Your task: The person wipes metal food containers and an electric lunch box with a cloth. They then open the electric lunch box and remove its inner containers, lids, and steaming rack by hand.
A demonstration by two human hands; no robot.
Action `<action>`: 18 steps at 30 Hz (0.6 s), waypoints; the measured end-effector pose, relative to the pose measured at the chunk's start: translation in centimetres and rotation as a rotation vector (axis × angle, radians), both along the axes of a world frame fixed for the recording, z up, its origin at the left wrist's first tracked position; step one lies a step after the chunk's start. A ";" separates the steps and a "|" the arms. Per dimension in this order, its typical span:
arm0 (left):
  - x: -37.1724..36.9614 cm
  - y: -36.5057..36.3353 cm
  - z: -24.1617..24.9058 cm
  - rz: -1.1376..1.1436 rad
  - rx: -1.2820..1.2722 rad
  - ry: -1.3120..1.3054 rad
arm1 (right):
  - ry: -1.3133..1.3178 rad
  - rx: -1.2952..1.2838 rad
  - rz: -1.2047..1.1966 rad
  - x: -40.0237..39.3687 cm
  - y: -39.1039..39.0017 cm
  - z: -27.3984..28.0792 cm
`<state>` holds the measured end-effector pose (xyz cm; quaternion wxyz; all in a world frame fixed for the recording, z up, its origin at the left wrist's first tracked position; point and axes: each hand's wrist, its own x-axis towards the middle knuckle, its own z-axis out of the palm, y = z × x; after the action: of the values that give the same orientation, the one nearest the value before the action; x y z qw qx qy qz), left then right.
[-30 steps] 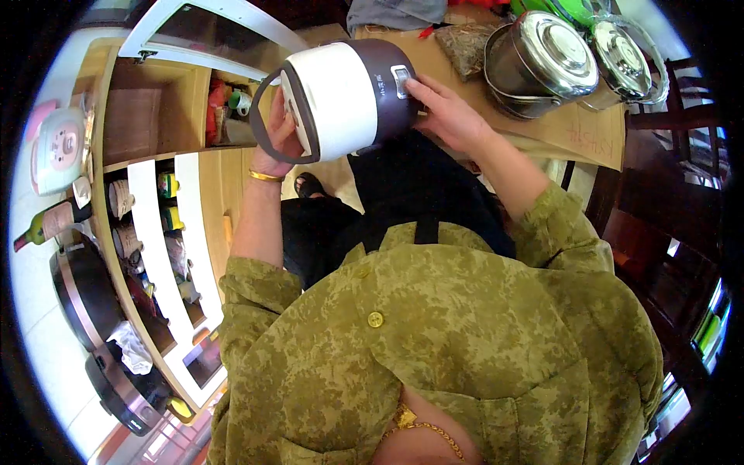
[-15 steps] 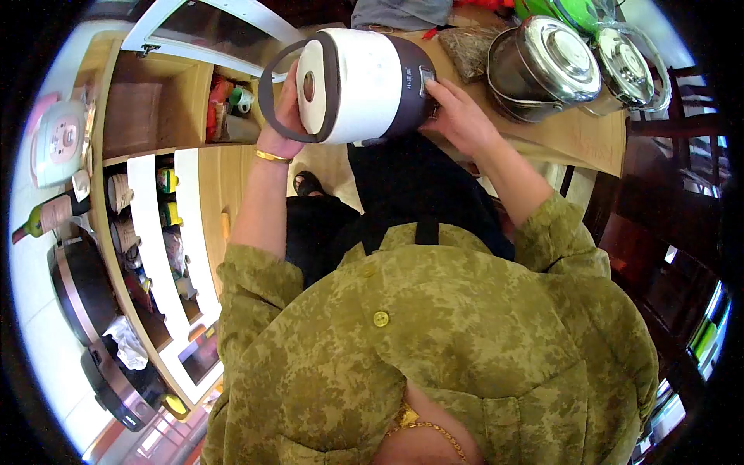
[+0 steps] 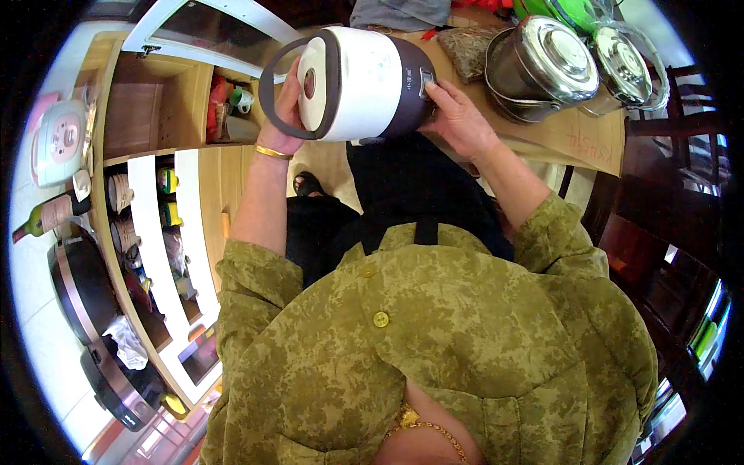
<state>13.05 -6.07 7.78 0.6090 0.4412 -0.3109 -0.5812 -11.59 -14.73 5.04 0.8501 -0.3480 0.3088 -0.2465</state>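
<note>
So the white and dark rice cooker (image 3: 363,84) is up in the air above the person's legs, tipped on its side, lid end pointing left, with its loop handle (image 3: 266,91) sticking out past the lid. Left hand (image 3: 285,116) is curled against the lid end, partly hidden by the handle. Right hand (image 3: 462,122) grips the dark base, thumb by the front switch; can't tell exactly where its other fingers sit. Right of the cooker there's a table (image 3: 570,139) with a bag of dried stuff (image 3: 467,53), a big steel pot (image 3: 535,74) and a smaller steel pot (image 3: 622,68). Left of the cooker: an open wooden cabinet (image 3: 139,108), and farther left a green bottle (image 3: 48,215).
</note>
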 end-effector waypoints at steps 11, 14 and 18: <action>0.3 -0.1 -0.2 0.018 0.022 -0.053 | -0.025 -0.010 0.018 -0.1 0.1 0.0; 0.2 0.1 -0.3 0.030 0.027 -0.014 | -0.042 0.020 0.023 -0.2 0.2 0.3; 0.1 0.2 -0.1 0.027 0.015 0.022 | -0.064 0.020 0.046 0.0 0.1 -0.1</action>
<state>13.18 -5.84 7.69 0.6169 0.4433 -0.2938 -0.5802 -11.62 -14.66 4.95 0.8685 -0.3383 0.2760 -0.2347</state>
